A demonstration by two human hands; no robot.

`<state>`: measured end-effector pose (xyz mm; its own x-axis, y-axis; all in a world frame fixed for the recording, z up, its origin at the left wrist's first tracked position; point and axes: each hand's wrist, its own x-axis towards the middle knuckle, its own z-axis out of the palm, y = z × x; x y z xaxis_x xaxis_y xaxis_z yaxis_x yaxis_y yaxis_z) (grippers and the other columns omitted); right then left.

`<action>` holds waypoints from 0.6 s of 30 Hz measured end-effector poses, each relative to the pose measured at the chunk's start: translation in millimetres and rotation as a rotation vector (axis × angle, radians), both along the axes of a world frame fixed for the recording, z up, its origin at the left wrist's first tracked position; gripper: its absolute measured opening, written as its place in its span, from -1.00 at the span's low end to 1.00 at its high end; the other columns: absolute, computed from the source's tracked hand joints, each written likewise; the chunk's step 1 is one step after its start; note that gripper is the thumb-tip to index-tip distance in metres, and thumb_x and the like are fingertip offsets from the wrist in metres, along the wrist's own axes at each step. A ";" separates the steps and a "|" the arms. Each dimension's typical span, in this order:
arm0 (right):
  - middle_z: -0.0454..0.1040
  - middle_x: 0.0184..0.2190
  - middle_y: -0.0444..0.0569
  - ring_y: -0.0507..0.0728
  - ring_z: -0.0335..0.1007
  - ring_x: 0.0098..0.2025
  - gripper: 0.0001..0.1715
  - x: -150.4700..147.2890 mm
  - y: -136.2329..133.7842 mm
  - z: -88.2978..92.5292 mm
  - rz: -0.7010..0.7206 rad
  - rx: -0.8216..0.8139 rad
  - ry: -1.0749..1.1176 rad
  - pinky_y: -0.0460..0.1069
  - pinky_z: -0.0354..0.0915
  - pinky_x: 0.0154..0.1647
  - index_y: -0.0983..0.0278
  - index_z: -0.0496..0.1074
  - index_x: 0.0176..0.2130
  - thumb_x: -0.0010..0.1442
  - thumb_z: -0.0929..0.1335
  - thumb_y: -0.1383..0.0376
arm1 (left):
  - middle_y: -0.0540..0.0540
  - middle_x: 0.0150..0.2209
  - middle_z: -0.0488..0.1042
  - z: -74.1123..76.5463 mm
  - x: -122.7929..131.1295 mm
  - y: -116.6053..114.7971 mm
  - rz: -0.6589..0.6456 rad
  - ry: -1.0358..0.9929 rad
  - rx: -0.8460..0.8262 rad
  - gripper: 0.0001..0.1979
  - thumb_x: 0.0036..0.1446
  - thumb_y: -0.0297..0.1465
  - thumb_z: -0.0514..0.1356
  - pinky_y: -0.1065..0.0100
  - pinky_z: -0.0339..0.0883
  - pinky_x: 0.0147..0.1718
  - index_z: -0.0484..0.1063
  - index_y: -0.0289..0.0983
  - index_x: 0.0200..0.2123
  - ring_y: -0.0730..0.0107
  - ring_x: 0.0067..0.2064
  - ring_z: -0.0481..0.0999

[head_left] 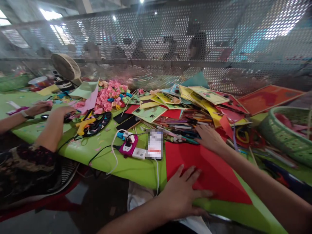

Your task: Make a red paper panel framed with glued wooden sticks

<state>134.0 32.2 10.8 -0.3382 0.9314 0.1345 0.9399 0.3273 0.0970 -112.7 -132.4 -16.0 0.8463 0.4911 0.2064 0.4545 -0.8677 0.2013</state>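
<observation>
My left hand (181,191) lies with its fingers spread on a sheet of red paper (219,177) at the table's near edge. Over the far edge of that sheet, my right hand (209,138) stretches its fingers toward a heap of pens and pencils (181,123). Its fingertips touch or hover just above the heap; I cannot tell which. Behind the heap, a pile of decorated cards (151,113) in green, yellow and red is spread out. A smartphone (155,152) rests left of the red paper.
A purple power strip (129,146) with chargers and cables sits beside the phone. Further left are a yellow glue gun (85,125), pink paper flowers (109,94), a fan (64,66) and a co-worker's hands (64,112). A green basket (285,139) stands right; a perforated screen (156,39) rises behind.
</observation>
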 end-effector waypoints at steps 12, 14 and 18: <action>0.54 -0.11 0.16 0.35 0.42 -0.02 -0.75 -7.4 2.1 -3.2 -0.045 0.035 0.101 0.14 0.26 -0.04 0.25 0.46 -0.20 0.04 0.37 0.29 | -0.14 0.53 -0.05 -1.9 1.0 1.4 -0.009 0.003 -0.018 -0.37 0.37 0.11 0.00 -0.12 -0.06 0.38 0.10 0.18 0.44 0.01 0.51 0.00; 0.55 -0.15 0.15 0.36 0.42 -0.03 -0.77 -8.0 0.1 -2.3 -0.033 0.048 0.153 0.16 0.25 -0.02 0.25 0.45 -0.22 0.04 0.36 0.30 | -0.15 0.54 -0.06 -3.0 1.4 1.5 -0.006 -0.003 -0.021 -0.37 0.37 0.12 -0.01 -0.12 -0.07 0.38 0.10 0.18 0.44 0.01 0.51 0.00; 0.56 -0.21 0.14 0.38 0.45 -0.05 -0.81 -7.7 -4.0 2.1 -0.022 0.088 0.324 0.21 0.26 0.04 0.22 0.43 -0.25 0.05 0.37 0.27 | -0.16 0.54 -0.10 -4.1 1.6 1.9 -0.007 -0.021 -0.033 -0.37 0.37 0.12 -0.02 -0.14 -0.08 0.39 0.10 0.18 0.44 0.02 0.52 -0.04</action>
<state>126.3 28.2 13.0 -0.2445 0.9179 0.3124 0.9333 0.3102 -0.1809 -111.1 -130.5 -20.1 0.8453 0.4920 0.2082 0.4438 -0.8637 0.2389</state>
